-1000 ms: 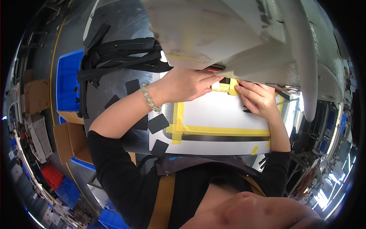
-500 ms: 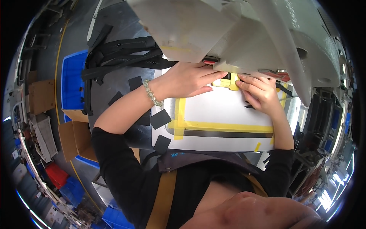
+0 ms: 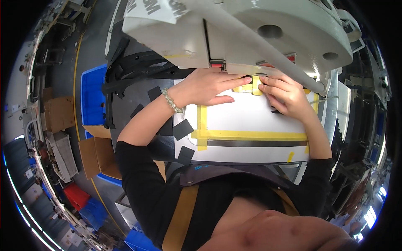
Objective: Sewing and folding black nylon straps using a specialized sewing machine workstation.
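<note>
Under the head of a large pale grey sewing machine (image 3: 243,46), both my hands work close together on a white work surface (image 3: 247,115). My left hand (image 3: 207,87) lies flat with fingers stretched to the right, their tips beside a yellow guide piece (image 3: 256,87). My right hand (image 3: 287,97) is closed, fingers bent and bunched at the guide's right side. What it grips, if anything, is hidden. A small dark object (image 3: 275,111) shows below its fingers. A dark bit shows between the hands, too small to name.
Black square patches (image 3: 183,129) lie at the table's left. Black straps (image 3: 138,65) are heaped at the far left, by a blue bin (image 3: 93,94) and an open cardboard box (image 3: 98,154). Yellow tape (image 3: 251,135) borders the white surface.
The view has shifted, so more of the machine's head shows and the surroundings sit further right. Both hands stay at the yellow guide, with little visible change in their pose.
</note>
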Demonstrator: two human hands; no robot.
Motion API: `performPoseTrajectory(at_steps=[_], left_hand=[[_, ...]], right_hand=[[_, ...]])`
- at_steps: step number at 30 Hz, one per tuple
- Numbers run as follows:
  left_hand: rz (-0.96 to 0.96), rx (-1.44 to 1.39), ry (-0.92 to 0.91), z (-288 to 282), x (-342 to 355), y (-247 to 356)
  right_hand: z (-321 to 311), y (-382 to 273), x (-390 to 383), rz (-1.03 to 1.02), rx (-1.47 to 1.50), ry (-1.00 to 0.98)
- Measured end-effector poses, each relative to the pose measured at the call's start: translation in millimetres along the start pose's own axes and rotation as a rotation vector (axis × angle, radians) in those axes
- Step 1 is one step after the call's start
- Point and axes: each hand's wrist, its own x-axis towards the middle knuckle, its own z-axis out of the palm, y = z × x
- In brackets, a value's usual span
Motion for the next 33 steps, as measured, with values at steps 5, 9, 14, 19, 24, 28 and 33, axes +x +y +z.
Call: performPoseTrajectory(at_steps=[5, 9, 14, 19, 24, 28, 33], left_hand=[[-0.085, -0.072, -0.163, 0, -3, -9], [-0.053, -0.026, -0.158, -3, 1, -7], [-0.032, -0.03, -0.139, -2, 3, -9], [-0.043, -0.013, -0.152, 6, 1, -11], [-0.115, 0.001, -0.345, -5, 3, -7], [-0.086, 0.07, -0.291, -6, 5, -5], [-0.042, 0.102, -0.222, -6, 7, -4]], right_hand=[[7, 4, -9, 0.053, 0.045, -0.012], [2, 2, -5, 0.001, -0.047, -0.024], [4, 2, -7, -0.007, -0.069, 0.0], [4, 0, -2, -0.046, -0.059, 0.069], [3, 0, 0, -0.099, -0.078, 0.134], [3, 0, 0, -0.072, -0.082, 0.052], [2, 0, 5, -0.121, -0.065, 0.128]])
